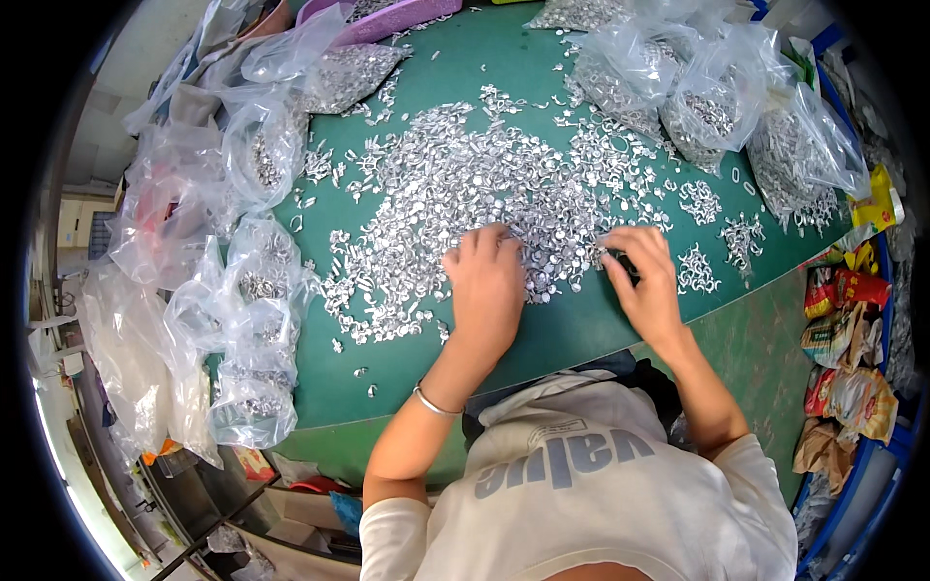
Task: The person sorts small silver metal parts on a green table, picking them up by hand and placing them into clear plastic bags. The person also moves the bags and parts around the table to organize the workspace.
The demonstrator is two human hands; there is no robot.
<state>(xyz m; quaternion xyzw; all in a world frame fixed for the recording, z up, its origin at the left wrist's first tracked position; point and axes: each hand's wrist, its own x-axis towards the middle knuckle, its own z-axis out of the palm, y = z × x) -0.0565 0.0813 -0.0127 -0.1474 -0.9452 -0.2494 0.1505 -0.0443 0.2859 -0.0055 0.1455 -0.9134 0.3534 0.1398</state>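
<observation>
A wide heap of small silver metal pieces [465, 174], some ring-like and some with round discs, is spread over a green tabletop [572, 334]. My left hand [486, 281] rests at the heap's near edge, back of the hand up. Its fingers bend down into the pieces, so the fingertips are hidden. To the right, my right hand [644, 276] touches the heap's near right edge. Its thumb and forefinger come together there in a pinch; whatever is between the tips is too small to make out.
Clear plastic bags of metal pieces stand at left [260, 334] and far right [712, 116]. Small separate piles [697, 271] lie right of the heap. A purple basin [397, 17] sits at the back. Colourful packages [848, 290] fill a blue rack at right.
</observation>
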